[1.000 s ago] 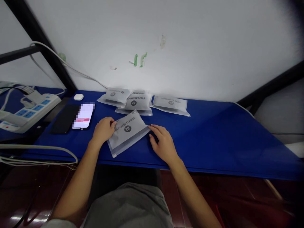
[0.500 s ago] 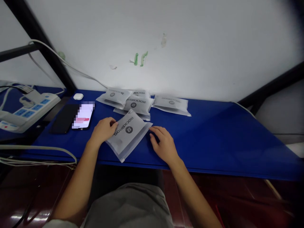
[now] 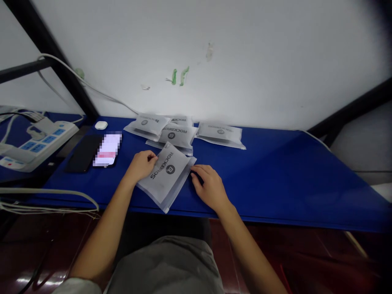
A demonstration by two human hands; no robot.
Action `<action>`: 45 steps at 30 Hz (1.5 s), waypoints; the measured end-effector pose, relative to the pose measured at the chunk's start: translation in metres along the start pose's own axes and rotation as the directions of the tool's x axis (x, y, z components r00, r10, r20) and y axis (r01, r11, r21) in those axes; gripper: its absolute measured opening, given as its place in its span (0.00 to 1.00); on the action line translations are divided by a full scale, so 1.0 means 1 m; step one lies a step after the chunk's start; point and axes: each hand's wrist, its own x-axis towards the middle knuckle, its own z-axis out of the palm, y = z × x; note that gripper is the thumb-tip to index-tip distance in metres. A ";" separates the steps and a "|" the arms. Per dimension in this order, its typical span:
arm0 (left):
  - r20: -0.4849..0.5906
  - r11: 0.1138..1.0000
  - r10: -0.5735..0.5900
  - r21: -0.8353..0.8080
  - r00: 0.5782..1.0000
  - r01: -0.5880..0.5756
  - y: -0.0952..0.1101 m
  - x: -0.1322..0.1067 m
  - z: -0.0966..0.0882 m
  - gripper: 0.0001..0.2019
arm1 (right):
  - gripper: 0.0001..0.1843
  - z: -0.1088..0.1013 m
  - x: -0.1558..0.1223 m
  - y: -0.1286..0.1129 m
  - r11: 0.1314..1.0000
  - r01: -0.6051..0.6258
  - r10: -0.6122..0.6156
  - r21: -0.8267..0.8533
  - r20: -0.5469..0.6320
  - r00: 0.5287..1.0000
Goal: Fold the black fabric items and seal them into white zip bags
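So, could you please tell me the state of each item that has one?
Nearest frosted grey plastic pouch: lying aslant; seal unclear
Four similar pouches behind: lying down; seals unclear
Black-framed rectangular phone: screen lit
Flat black rectangular device beside it: dark
Small white plastic case: closed
Long white plastic power strip: plug inserted

The bag [image 3: 165, 176], frosted whitish with dark ROCKBROS lettering and a round logo facing up, lies slantwise on the blue table [image 3: 275, 175], near corner by the front edge, clear band towards the right.
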 end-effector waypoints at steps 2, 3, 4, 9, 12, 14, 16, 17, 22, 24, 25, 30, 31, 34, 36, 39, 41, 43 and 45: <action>-0.015 1.000 0.004 0.012 1.000 -0.004 0.002 -0.002 0.001 0.08 | 0.12 0.000 0.000 0.000 1.000 0.008 -0.008 -0.005 0.022 1.000; -0.029 1.000 0.002 0.026 1.000 -0.001 0.003 -0.004 0.001 0.08 | 0.12 0.000 0.000 0.000 1.000 0.012 -0.011 -0.006 0.025 1.000; -0.047 0.998 -0.005 0.055 0.999 0.008 0.004 -0.007 0.001 0.08 | 0.12 0.000 0.000 0.000 1.000 0.013 -0.012 -0.007 0.024 1.000; -0.108 0.935 -0.075 0.337 0.991 0.107 0.006 -0.019 -0.004 0.11 | 0.11 0.000 0.000 0.000 1.000 0.009 -0.009 0.004 0.007 1.000; -0.104 0.929 -0.113 0.343 0.988 0.142 0.003 -0.020 -0.008 0.12 | 0.12 -0.001 0.000 0.000 1.000 0.003 -0.003 0.011 0.006 1.000; -0.097 0.965 -0.108 0.230 0.989 0.128 -0.001 -0.016 -0.010 0.10 | 0.12 -0.001 0.000 0.000 1.000 -0.001 0.001 0.011 0.007 1.000; -0.094 0.991 -0.093 0.086 0.991 0.101 -0.004 -0.011 -0.009 0.08 | 0.12 -0.001 0.000 0.000 1.000 -0.001 0.001 0.009 0.003 1.000; -0.095 0.995 -0.088 0.036 0.992 0.092 -0.005 -0.009 -0.008 0.07 | 0.12 -0.001 0.000 0.000 1.000 0.000 0.000 0.009 0.002 1.000; -0.114 0.998 -0.066 0.014 0.991 0.068 -0.002 -0.007 -0.006 0.06 | 0.12 -0.002 0.000 -0.001 1.000 -0.001 0.001 0.014 0.006 1.000; -0.171 0.996 -0.025 0.075 0.985 0.039 0.005 -0.013 -0.010 0.07 | 0.11 -0.002 0.000 -0.001 1.000 0.000 0.000 0.011 0.002 1.000; -0.206 0.992 0.004 0.122 0.979 0.022 0.010 -0.017 -0.013 0.07 | 0.11 -0.002 0.000 -0.001 1.000 0.000 0.000 0.009 -0.001 1.000; -0.305 0.947 0.107 0.322 0.946 -0.003 0.041 -0.036 -0.031 0.07 | 0.11 -0.002 0.000 0.000 1.000 -0.007 0.007 0.016 0.002 1.000; -0.304 0.940 0.114 0.341 0.946 -0.003 0.047 -0.038 -0.034 0.07 | 0.11 -0.002 0.000 0.000 1.000 -0.007 0.007 0.019 0.001 1.000; -0.295 0.933 0.130 0.359 0.947 -0.016 0.060 -0.044 -0.042 0.07 | 0.11 -0.002 0.000 0.000 1.000 -0.011 0.011 0.027 0.003 1.000; -0.298 0.933 0.146 0.359 0.943 -0.031 0.067 -0.049 -0.048 0.06 | 0.11 -0.002 -0.001 0.000 0.999 -0.017 0.017 0.033 0.008 1.000; -0.340 0.921 0.188 0.386 0.921 -0.046 0.075 -0.059 -0.058 0.06 | 0.11 -0.003 0.000 -0.001 0.999 -0.022 0.022 0.044 0.015 1.000; -0.371 0.909 0.223 0.414 0.901 -0.055 0.081 -0.065 -0.064 0.06 | 0.11 -0.003 0.000 -0.001 0.999 -0.025 0.024 0.047 0.020 0.999; -0.397 0.900 0.245 0.433 0.884 -0.055 0.086 -0.070 -0.069 0.06 | 0.12 -0.003 -0.001 -0.001 0.998 -0.032 0.031 0.046 0.023 0.999; -0.424 0.899 0.248 0.435 0.871 -0.044 0.091 -0.071 -0.073 0.06 | 0.11 -0.003 -0.001 -0.001 0.998 -0.036 0.035 0.042 0.024 0.999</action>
